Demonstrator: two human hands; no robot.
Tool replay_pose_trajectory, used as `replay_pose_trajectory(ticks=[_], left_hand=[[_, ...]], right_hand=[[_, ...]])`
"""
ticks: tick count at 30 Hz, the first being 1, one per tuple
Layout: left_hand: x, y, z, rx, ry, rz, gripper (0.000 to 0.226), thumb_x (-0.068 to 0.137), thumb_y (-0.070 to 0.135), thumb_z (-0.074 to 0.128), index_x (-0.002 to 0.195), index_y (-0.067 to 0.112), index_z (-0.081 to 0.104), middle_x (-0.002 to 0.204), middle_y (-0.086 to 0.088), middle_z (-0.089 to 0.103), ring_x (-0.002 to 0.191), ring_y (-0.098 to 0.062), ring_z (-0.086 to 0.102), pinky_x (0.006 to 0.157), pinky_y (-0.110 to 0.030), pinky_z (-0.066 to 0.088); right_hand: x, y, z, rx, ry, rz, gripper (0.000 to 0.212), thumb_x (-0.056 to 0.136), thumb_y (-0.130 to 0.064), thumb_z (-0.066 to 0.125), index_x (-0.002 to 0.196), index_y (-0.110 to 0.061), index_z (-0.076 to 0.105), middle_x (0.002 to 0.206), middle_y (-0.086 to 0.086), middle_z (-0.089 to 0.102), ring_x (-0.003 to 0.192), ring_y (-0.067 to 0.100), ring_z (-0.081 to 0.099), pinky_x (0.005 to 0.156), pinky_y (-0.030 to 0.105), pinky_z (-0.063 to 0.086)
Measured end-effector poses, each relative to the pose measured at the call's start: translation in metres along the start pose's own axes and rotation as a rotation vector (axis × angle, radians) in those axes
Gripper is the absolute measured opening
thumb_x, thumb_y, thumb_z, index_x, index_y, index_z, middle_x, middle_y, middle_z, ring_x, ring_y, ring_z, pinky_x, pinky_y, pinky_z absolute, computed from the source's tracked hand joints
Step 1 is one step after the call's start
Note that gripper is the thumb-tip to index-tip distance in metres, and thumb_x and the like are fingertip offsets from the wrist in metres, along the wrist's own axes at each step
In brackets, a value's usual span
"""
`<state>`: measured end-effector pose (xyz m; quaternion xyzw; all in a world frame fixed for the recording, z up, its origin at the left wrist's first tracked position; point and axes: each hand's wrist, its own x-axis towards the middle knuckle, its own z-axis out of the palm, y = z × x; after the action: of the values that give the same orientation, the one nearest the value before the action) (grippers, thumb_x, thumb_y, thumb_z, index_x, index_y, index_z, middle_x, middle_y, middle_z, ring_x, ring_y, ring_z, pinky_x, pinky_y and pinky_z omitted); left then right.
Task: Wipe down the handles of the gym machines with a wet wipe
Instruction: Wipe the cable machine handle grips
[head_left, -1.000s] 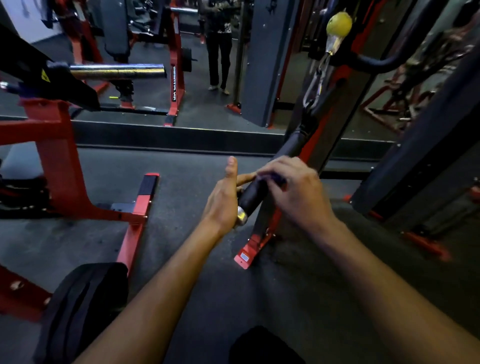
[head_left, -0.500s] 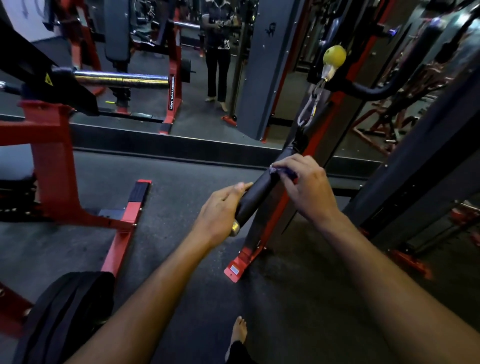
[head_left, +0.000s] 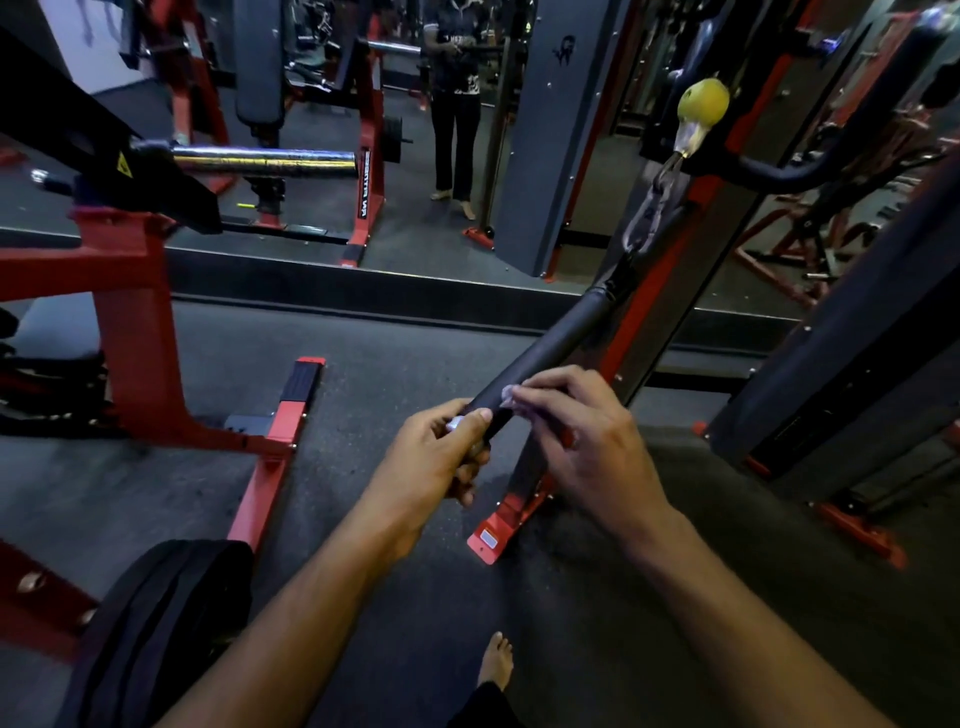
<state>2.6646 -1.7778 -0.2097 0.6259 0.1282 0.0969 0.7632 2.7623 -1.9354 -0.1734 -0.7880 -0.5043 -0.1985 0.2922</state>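
Note:
A black foam-covered cable handle (head_left: 550, 343) slants from the centre up to a metal carabiner (head_left: 647, 213) under a yellow ball stop (head_left: 702, 101). My left hand (head_left: 436, 462) grips the handle's lower end, where a small silver cap shows between thumb and fingers. My right hand (head_left: 576, 447) sits just above it on the handle and pinches a pale wet wipe (head_left: 508, 395) against the foam. Most of the wipe is hidden under the fingers.
A red machine frame (head_left: 130, 332) with a chrome bar (head_left: 265, 160) stands at left, and its red foot (head_left: 270, 467) reaches toward me. A black pad (head_left: 156, 623) lies at lower left. The cable machine's dark columns (head_left: 857, 353) rise at right. A mirror (head_left: 426, 156) ahead reflects a standing person.
My right hand slid down the handle toward my left hand, carrying the wipe. My left hand closed its thumb and fingers round the handle's lower end. The view shifted slightly downward.

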Motion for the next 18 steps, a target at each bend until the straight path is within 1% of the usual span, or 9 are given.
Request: replay_pose_trajectory(ticks=[2, 4, 5, 8, 10, 12, 14, 16, 18], left_hand=[[0.0, -0.004, 0.001, 0.061, 0.031, 0.035, 0.021, 0.105, 0.021, 0.057, 0.123, 0.023, 0.068, 0.07, 0.003, 0.053, 0.057, -0.008, 0.048, 0.051, -0.026, 0.043], [-0.001, -0.007, 0.004, 0.159, 0.091, 0.081, 0.027, 0.102, 0.02, 0.062, 0.127, 0.031, 0.067, 0.073, 0.003, 0.058, 0.059, -0.011, 0.053, 0.054, -0.028, 0.047], [-0.002, -0.008, 0.006, 0.205, 0.126, 0.108, 0.031, 0.1, 0.02, 0.065, 0.128, 0.034, 0.066, 0.075, 0.003, 0.06, 0.059, -0.012, 0.055, 0.054, -0.03, 0.049], [0.0, -0.011, 0.007, 0.357, 0.236, 0.2, 0.04, 0.095, 0.025, 0.071, 0.132, 0.038, 0.065, 0.078, 0.007, 0.066, 0.056, -0.007, 0.058, 0.053, -0.033, 0.051], [0.001, -0.012, 0.006, 0.497, 0.287, 0.249, 0.047, 0.093, 0.029, 0.073, 0.137, 0.04, 0.062, 0.082, 0.008, 0.069, 0.056, -0.001, 0.058, 0.054, -0.023, 0.049], [0.0, -0.012, 0.006, 0.619, 0.326, 0.288, 0.053, 0.092, 0.029, 0.074, 0.142, 0.037, 0.059, 0.087, 0.009, 0.067, 0.061, 0.0, 0.058, 0.056, -0.016, 0.043], [-0.001, -0.013, 0.007, 0.682, 0.352, 0.332, 0.058, 0.091, 0.026, 0.075, 0.146, 0.033, 0.057, 0.093, 0.01, 0.067, 0.07, -0.001, 0.059, 0.062, -0.018, 0.045], [-0.001, -0.014, 0.008, 0.736, 0.355, 0.396, 0.062, 0.091, 0.022, 0.077, 0.148, 0.028, 0.055, 0.102, 0.007, 0.069, 0.081, -0.003, 0.061, 0.071, -0.02, 0.048], [-0.003, -0.018, 0.008, 0.807, 0.371, 0.455, 0.066, 0.09, 0.02, 0.079, 0.15, 0.022, 0.053, 0.108, 0.003, 0.07, 0.088, -0.008, 0.064, 0.076, -0.023, 0.05]], right_hand=[[0.014, 0.022, -0.003, -0.065, 0.051, 0.054, 0.025, 0.091, -0.012, 0.067, 0.115, -0.008, 0.071, 0.111, 0.004, 0.062, 0.103, 0.015, 0.058, 0.092, 0.03, 0.052], [0.024, 0.037, -0.001, -0.072, 0.103, 0.138, 0.025, 0.09, -0.009, 0.067, 0.115, -0.008, 0.07, 0.109, 0.004, 0.061, 0.102, 0.016, 0.059, 0.089, 0.036, 0.054], [0.026, 0.039, 0.002, -0.044, 0.125, 0.174, 0.024, 0.091, -0.007, 0.067, 0.114, -0.007, 0.07, 0.109, 0.004, 0.06, 0.1, 0.015, 0.059, 0.088, 0.036, 0.055], [0.018, 0.023, 0.017, 0.05, 0.17, 0.26, 0.031, 0.091, -0.007, 0.068, 0.122, -0.005, 0.066, 0.114, 0.0, 0.053, 0.102, 0.003, 0.054, 0.096, 0.024, 0.05], [0.007, 0.01, 0.023, 0.113, 0.188, 0.285, 0.037, 0.09, -0.006, 0.07, 0.126, -0.005, 0.062, 0.116, -0.002, 0.05, 0.102, -0.004, 0.052, 0.097, 0.012, 0.045], [-0.002, -0.002, 0.028, 0.15, 0.201, 0.24, 0.035, 0.09, -0.001, 0.07, 0.124, -0.004, 0.064, 0.111, 0.0, 0.052, 0.1, -0.006, 0.052, 0.093, 0.008, 0.044], [-0.009, -0.016, 0.034, 0.162, 0.185, 0.148, 0.03, 0.093, 0.0, 0.067, 0.123, -0.003, 0.066, 0.109, 0.004, 0.055, 0.1, 0.001, 0.056, 0.093, 0.014, 0.048], [-0.016, -0.027, 0.039, 0.192, 0.131, 0.067, 0.028, 0.098, -0.004, 0.06, 0.125, 0.0, 0.065, 0.111, 0.008, 0.056, 0.104, 0.011, 0.06, 0.096, 0.022, 0.051], [-0.018, -0.023, 0.04, 0.185, 0.076, 0.0, 0.029, 0.1, -0.006, 0.058, 0.126, 0.001, 0.065, 0.113, 0.01, 0.056, 0.105, 0.016, 0.06, 0.095, 0.025, 0.052]])
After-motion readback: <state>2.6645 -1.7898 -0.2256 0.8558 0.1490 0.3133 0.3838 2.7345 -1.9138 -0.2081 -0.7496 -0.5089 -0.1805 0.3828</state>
